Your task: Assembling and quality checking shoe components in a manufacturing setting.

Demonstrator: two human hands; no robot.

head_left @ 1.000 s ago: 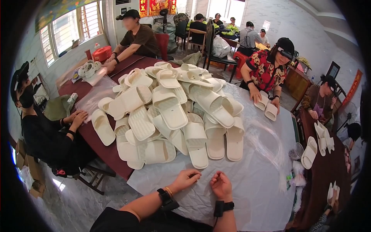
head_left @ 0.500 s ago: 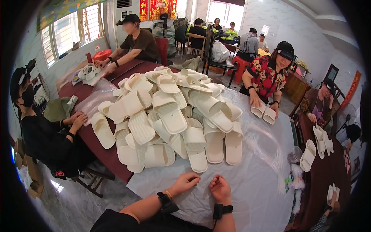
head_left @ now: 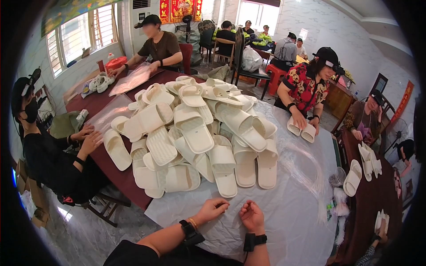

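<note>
My left hand hovers over or rests on the white sheet at the near side of the table, fingers curled together. A short gap to its right is my right hand, also loosely curled with the fingers bent inward. Nothing shows in either hand. Just beyond them rises a big heap of cream slide slippers, soles and straps turned every way. The nearest slipper has its toe end close above my left hand, not touching it. Both wrists carry black straps with small boxes.
A co-worker across to the right handles a pair of slippers. Thin clear strands lie on the sheet. At far left, another person holds a clear plastic bag near white shoes. More slippers stand on the right-hand table.
My hands have stayed where they were. The far-left co-worker has raised a clear plastic bag over the table. The masked person at left has lifted their hands slightly.
</note>
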